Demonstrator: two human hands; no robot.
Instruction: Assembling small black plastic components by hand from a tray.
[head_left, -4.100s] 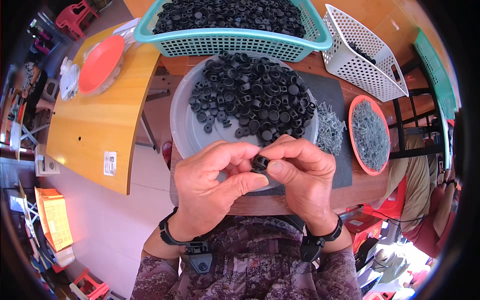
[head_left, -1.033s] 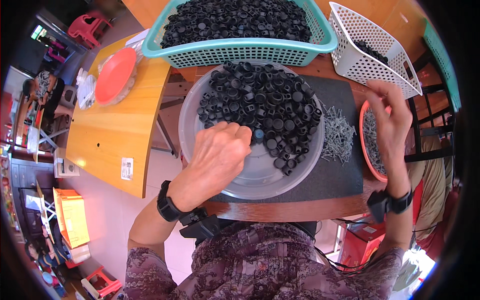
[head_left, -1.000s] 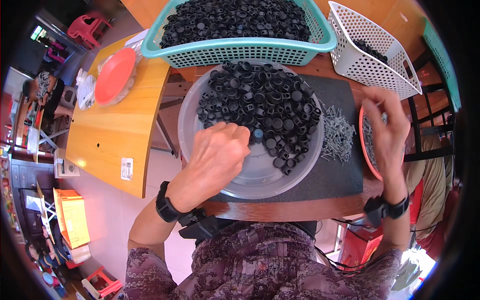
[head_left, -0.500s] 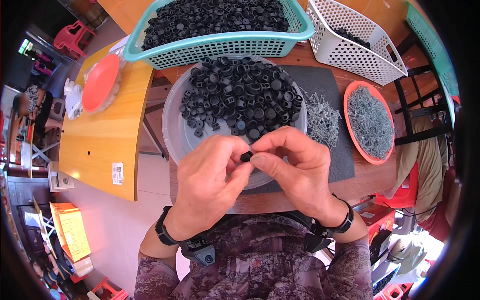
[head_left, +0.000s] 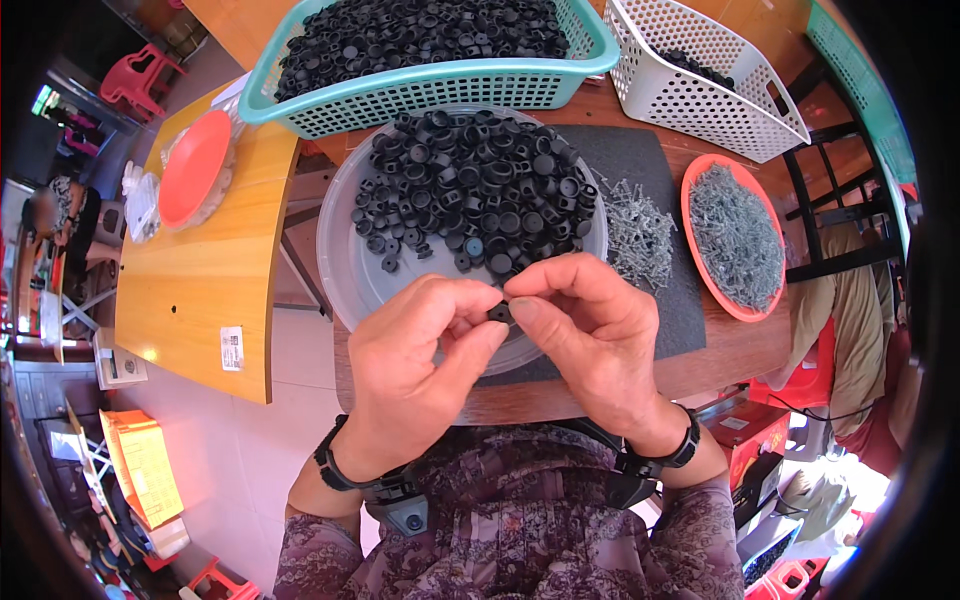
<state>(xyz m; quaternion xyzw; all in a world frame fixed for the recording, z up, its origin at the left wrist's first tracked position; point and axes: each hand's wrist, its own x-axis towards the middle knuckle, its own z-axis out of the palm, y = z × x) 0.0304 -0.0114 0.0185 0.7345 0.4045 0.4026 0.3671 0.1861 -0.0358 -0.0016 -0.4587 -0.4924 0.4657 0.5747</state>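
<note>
The left hand (head_left: 415,355) and right hand (head_left: 597,350) are pinching a small black part (head_left: 499,312) from either side, neither one lying nearer; it is sitting between them above the near side of a translucent tub (head_left: 345,275), its long axis showing too little to tell.
</note>
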